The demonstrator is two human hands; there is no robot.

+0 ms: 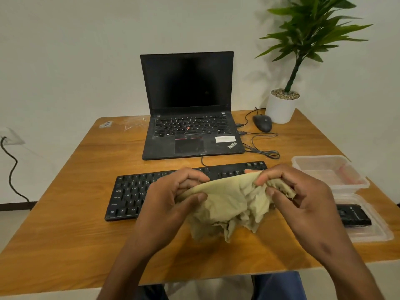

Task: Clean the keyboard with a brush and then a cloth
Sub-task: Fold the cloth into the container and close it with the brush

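Cloth in both hands above keyboard; wipe not yet begun.

L hand & R hand each pinch the top edge of the pale yellow-green cloth, thumbs in front, fingers curled behind; rest hangs crumpled over the near edge of the black keyboard, which lies flat on the wooden table in front of the laptop. Judged: cloth light, limp, non-slip, no stiffness, edges frayed; won't hold shape, so best bunched or folded into a pad & gripped at the bundle, not a corner. Keyboard rigid, light, may slide under wiping; steady at bare L end or front rail, avoid keycaps & cable. Dark object in clear tray at R, poss. brush; cannot confirm.
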